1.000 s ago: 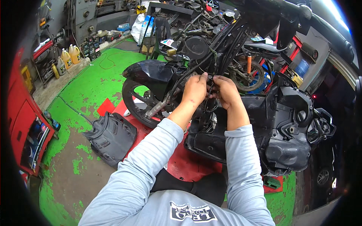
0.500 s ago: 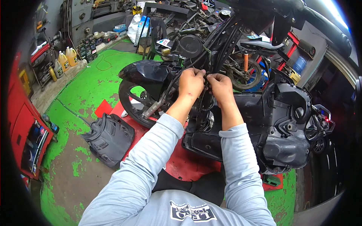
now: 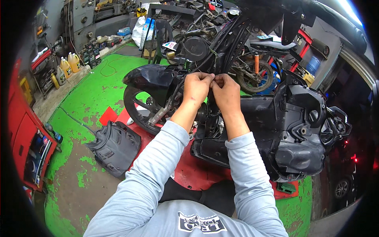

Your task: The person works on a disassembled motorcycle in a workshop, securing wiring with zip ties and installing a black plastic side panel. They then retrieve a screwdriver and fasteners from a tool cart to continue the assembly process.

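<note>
The stripped black motorcycle [image 3: 254,114] stands as it did, front wheel [image 3: 127,103] included. Right of that wheel and slightly above it, the left hand [image 3: 196,87] and right hand [image 3: 227,94] have drawn together, losing the slight gap of half a second ago, so I'd guess it's close, delicate work now. On each, thumb and fingers press together over dark wiring [image 3: 210,106] right of the wheel, whatever they pinch being hidden
</note>
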`<action>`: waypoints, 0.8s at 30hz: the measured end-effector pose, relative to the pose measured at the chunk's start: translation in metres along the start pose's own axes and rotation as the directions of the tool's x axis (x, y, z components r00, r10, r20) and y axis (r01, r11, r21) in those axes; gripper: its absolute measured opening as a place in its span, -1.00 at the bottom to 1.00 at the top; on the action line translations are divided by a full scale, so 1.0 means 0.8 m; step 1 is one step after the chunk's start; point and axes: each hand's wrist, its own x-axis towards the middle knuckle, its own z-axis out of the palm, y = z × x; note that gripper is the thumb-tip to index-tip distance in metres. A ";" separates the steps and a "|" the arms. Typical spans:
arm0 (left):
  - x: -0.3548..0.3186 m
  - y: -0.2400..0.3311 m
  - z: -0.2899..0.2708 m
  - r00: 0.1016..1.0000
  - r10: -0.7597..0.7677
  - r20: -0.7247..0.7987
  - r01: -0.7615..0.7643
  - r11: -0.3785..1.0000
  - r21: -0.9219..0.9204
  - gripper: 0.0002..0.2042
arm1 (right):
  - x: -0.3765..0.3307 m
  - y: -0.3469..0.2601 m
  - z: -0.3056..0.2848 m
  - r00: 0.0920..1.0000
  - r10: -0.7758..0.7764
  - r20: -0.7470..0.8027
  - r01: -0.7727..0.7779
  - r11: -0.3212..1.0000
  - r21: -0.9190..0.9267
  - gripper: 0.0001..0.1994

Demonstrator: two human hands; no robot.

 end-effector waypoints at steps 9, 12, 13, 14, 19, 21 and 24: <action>0.003 0.023 -0.002 0.989 0.148 0.011 -0.146 0.951 0.271 -0.76 | 0.008 -0.005 -0.001 0.996 0.089 -0.019 -0.088 0.995 0.040 -0.80; 0.002 0.008 -0.006 0.977 0.187 -0.100 -0.151 0.946 0.287 -0.73 | 0.009 0.011 0.009 0.985 0.173 -0.015 -0.165 0.960 0.225 -0.79; -0.006 0.009 -0.003 0.968 0.206 -0.142 -0.158 0.943 0.291 -0.72 | 0.011 0.024 0.012 0.978 0.208 -0.007 -0.196 0.935 0.294 -0.79; -0.015 0.010 -0.002 0.984 0.154 -0.089 -0.115 0.932 0.344 -0.72 | 0.011 0.038 0.013 0.970 0.242 0.002 -0.226 0.904 0.362 -0.79; -0.034 0.024 0.001 0.998 0.050 -0.044 -0.029 0.918 0.395 -0.67 | 0.008 0.030 0.010 0.911 0.389 0.135 -0.387 0.696 0.605 -0.83; -0.019 0.000 0.001 0.999 0.036 -0.031 -0.023 0.937 0.348 -0.66 | 0.008 0.024 0.005 0.880 0.427 0.207 -0.447 0.598 0.666 -0.85; -0.002 -0.034 0.000 0.997 0.070 -0.026 -0.065 0.986 0.153 -0.64 | 0.012 0.010 0.009 0.819 0.454 0.352 -0.540 0.401 0.739 -0.87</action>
